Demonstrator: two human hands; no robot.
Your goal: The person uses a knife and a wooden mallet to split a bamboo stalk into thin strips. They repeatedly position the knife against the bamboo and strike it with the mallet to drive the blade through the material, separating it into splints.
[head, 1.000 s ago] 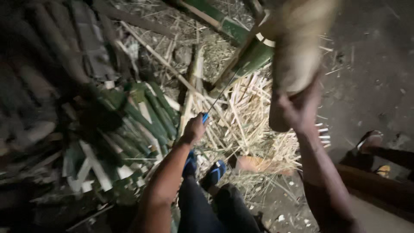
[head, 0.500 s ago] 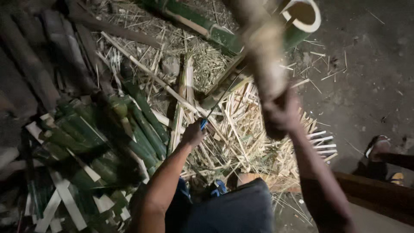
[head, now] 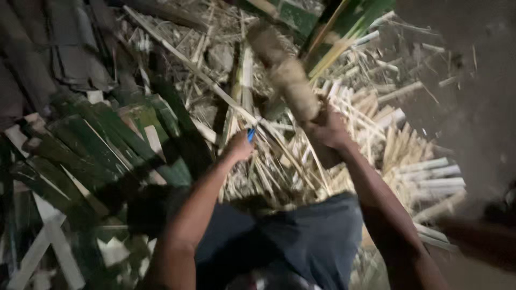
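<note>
Splitting green bamboo pole over ground litter.
Right hand clamped on thick pale wooden club; left hand fisted around blue-handled blade.

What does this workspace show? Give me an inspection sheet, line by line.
Surface: bare dirt ground, dimly lit.
Job's things: a thick wooden club in the right hand; a tool with a blue handle in the left hand; a green bamboo pole in front of both.
Clutter: pale bamboo splinters across the ground; a stack of green bamboo strips on the left.
Grippers: both hands closed around their tools.
Cables: nothing seen.
Surroundings: dark; the person's dark shorts at the bottom edge.
</note>
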